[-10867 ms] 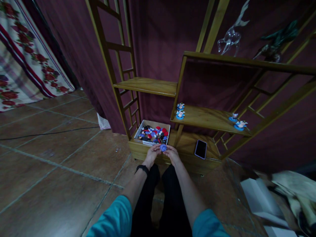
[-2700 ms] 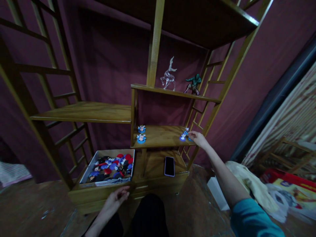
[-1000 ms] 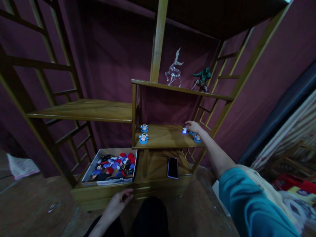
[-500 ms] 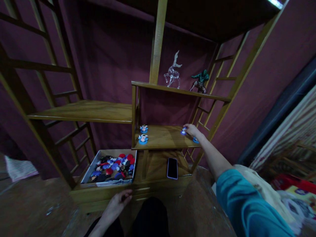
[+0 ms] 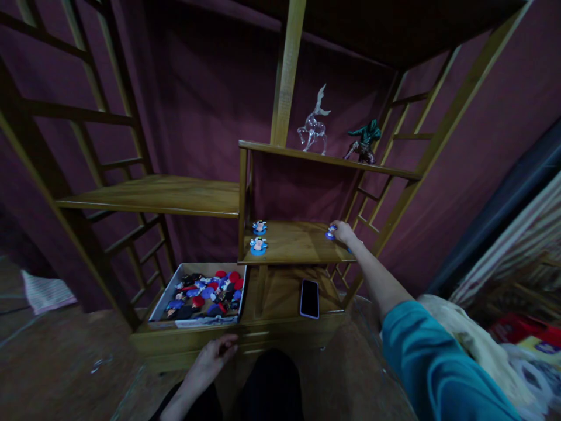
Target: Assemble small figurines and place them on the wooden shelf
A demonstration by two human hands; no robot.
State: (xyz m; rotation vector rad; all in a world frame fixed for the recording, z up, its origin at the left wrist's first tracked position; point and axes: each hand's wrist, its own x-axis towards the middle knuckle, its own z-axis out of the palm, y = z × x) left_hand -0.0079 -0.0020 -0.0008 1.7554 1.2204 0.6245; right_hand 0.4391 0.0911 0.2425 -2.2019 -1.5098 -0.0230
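Note:
My right hand [image 5: 344, 233] reaches onto the right end of the small middle shelf [image 5: 293, 242], its fingers closed on a small figurine with a purple-blue base [image 5: 330, 233]. The figurine is upright at the shelf surface. Just behind my wrist a bit of another blue base [image 5: 349, 249] shows, mostly hidden by the arm. At the shelf's left end stand two figurines with light-blue bases, a rear figurine [image 5: 259, 228] and a front figurine [image 5: 258, 246]. My left hand [image 5: 214, 358] hovers low before the cabinet, loosely curled, thumb and fingers apart, holding nothing.
A shallow box [image 5: 158, 313] full of red, blue and black-based figurines sits at lower left. A phone [image 5: 310, 299] lies on the bottom board. Above, a clear glass deer [image 5: 314, 127] and a green-hooded figure [image 5: 366, 142] stand on the upper shelf [image 5: 293, 151].
The view has shifted slightly, so the shelves appear farther right. My right hand stays on the figurine at about the same shelf spot, and its arm covers more of the blue base behind.

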